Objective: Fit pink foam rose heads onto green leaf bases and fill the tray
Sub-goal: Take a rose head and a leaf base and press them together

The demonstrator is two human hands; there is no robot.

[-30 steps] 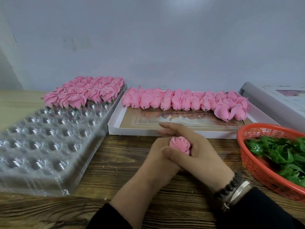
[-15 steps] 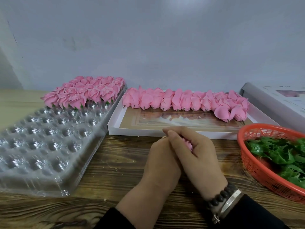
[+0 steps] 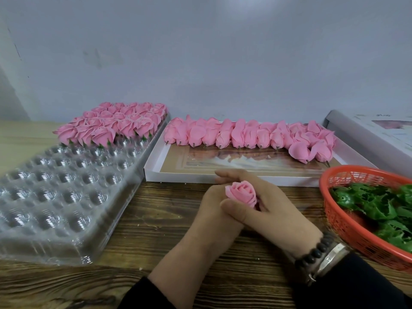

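Pink foam rose head (image 3: pixel 242 194) sits near 6 o'clock above the tabletop (image 3: pixel 160 219), fingers of right hand (image 3: pixel 274 210) and left hand (image 3: pixel 214 210) curled around it. Squeezing too hard could crush petals; its leaf base is hidden.

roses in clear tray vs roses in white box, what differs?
Tray roses stand upright in the clear tray, green bases under them; box roses lie on their sides in the white box, bare stubs showing, no green. Tray roses fill several rows; box roses mostly one. Both pink.
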